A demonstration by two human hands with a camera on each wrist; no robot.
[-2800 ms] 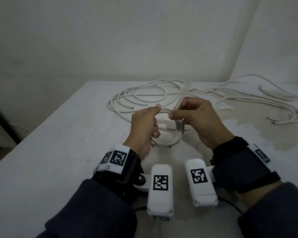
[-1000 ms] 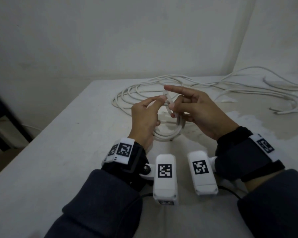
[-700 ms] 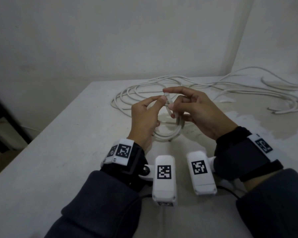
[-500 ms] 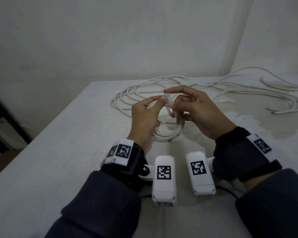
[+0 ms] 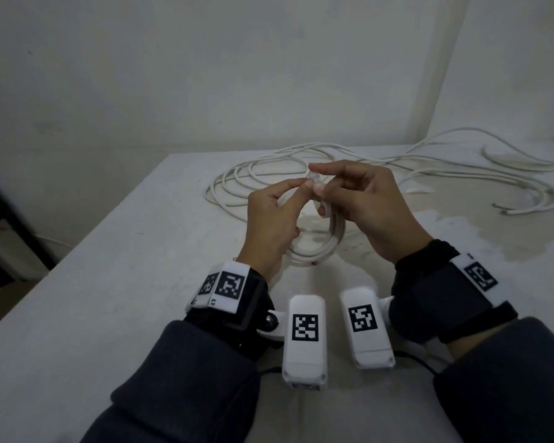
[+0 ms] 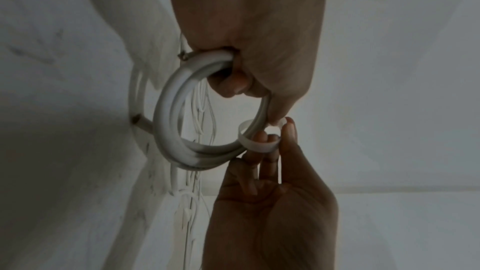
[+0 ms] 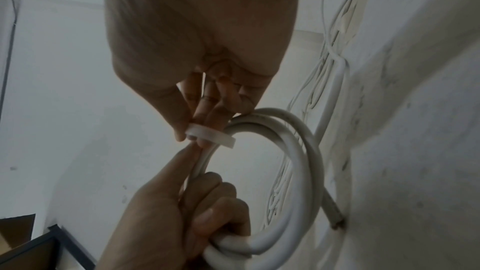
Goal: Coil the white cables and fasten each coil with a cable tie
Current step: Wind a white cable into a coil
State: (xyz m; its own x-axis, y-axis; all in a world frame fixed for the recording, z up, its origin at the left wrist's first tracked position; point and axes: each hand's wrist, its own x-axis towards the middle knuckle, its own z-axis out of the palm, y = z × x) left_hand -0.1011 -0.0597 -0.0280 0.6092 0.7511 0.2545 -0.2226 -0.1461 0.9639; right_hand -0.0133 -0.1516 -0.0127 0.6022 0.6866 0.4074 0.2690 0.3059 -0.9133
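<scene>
While the left hand (image 5: 271, 225) grips a small coil (image 5: 320, 251) of white cable with its lower fingers curled round the turns, its thumb and forefinger reach up to the top of the coil and meet the tie (image 5: 314, 180) there. The coil is held upright above the table (image 5: 109, 282), between the two hands, and in the left wrist view one cut end of it (image 6: 135, 119) points out to the side. The tie is a flat, pale strip bent into a small loop around the turns of the coil; the loop is loose, with a clear gap between it and the cable, as the left wrist view (image 6: 255, 143) shows. The right hand (image 5: 370, 206) pinches this loop: its thumb and forefinger close on the upper part, and two other fingertips (image 7: 205, 141) are inside the loop. Whether the end of the tie has passed through its head I cannot tell, because the fingers cover that place. Behind the hands a bundle (image 5: 256, 177) of loose white cable lies on the table in wide, untidy rings, and more cables (image 5: 493, 187) run to the far right, near the wall (image 5: 269, 75). Both wrists wear dark bands with white marker blocks (image 5: 304, 337).
</scene>
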